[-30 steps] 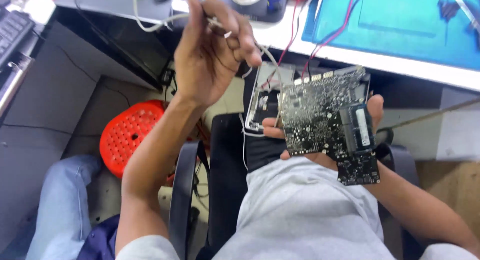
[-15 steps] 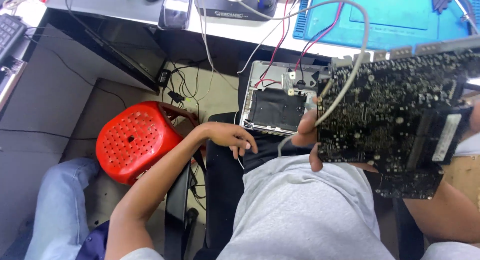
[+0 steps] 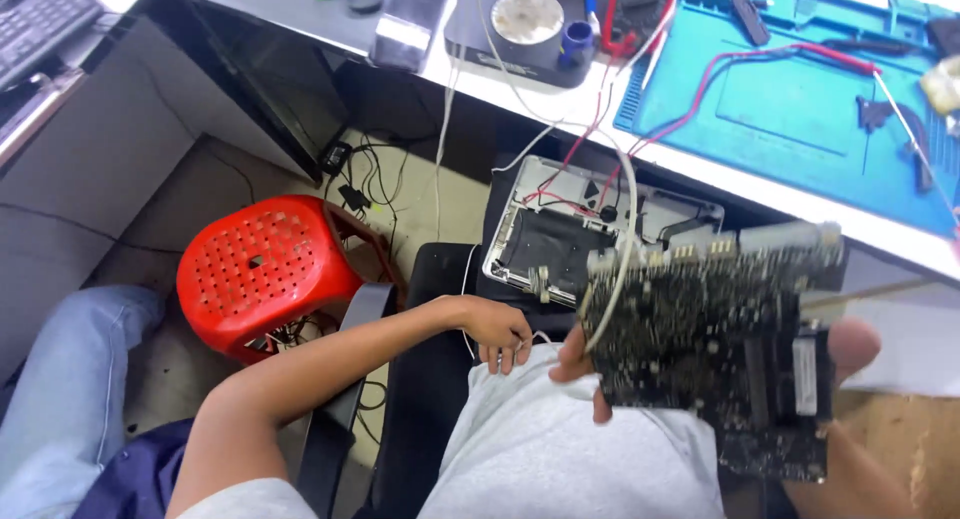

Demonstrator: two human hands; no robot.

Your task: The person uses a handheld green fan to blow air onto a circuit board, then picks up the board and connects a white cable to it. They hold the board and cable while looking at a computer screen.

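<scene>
Presently, a dark green printed circuit board, densely populated with small components, is held up over the person's lap, in front of the desk edge. The right hand supports it from behind: a thumb tip shows at the board's right edge and fingertips wrap its lower left edge, so the fingers are closed on the board. A pale grey cable loops over the board's upper left corner and runs up toward the desk.

The left hand rests low, just beside the board's left edge, over the grey shirt; its fingers are curled downward and loosely bent. Whether they pinch anything cannot be told.

Behind the board an opened silver metal device casing lies tilted against the desk edge, with red wires leading into it. Further out, a blue rubber work mat on the white desk carries small tools and a red lead. Left of the black chair stands a red perforated plastic stool on the floor. A blue-jeaned leg shows at lower left.
</scene>
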